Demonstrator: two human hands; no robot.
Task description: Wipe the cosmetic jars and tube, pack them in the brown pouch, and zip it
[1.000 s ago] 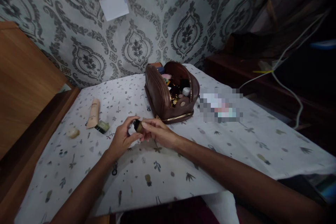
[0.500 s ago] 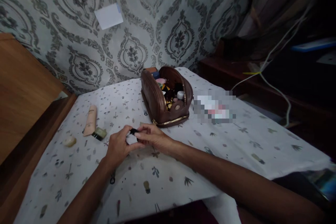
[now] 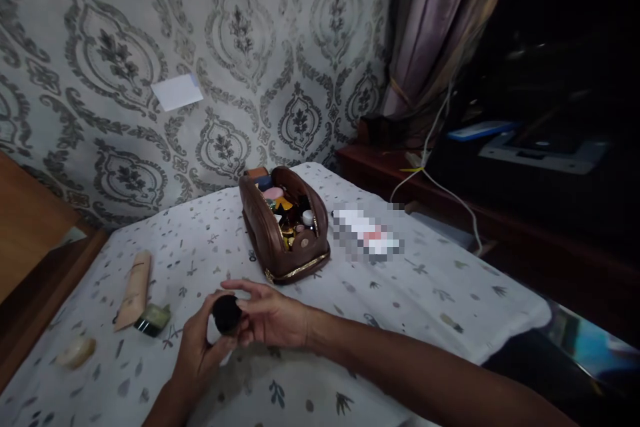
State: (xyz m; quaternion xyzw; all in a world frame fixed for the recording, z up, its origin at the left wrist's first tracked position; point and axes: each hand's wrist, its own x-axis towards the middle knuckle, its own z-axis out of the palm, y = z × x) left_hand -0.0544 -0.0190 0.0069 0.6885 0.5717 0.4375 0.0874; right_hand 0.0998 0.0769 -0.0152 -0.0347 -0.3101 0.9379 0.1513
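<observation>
A small jar with a round black lid (image 3: pixel 227 314) is between my hands above the front of the table, its lid turned toward me. My left hand (image 3: pixel 199 341) wraps around it from the left, fingers and thumb closed on its sides. From the right, my right hand (image 3: pixel 277 317) has its thumb at the lid's edge and lower fingers against the jar, while its index finger reaches over the far side. Just beyond stands an open brown cosmetic bag (image 3: pixel 265 233), packed with small containers.
To the left lie a peach tube (image 3: pixel 135 290), a green jar with a dark lid (image 3: pixel 154 320) and a small cream-coloured item (image 3: pixel 76 352). A pixelated item (image 3: pixel 367 232) is right of the bag. White cables (image 3: pixel 453 197) hang beyond the table's right edge.
The jar has tipped so its black lid faces me. My right index finger has stretched out from it. The camera view has shifted, moving the scene left and down.
</observation>
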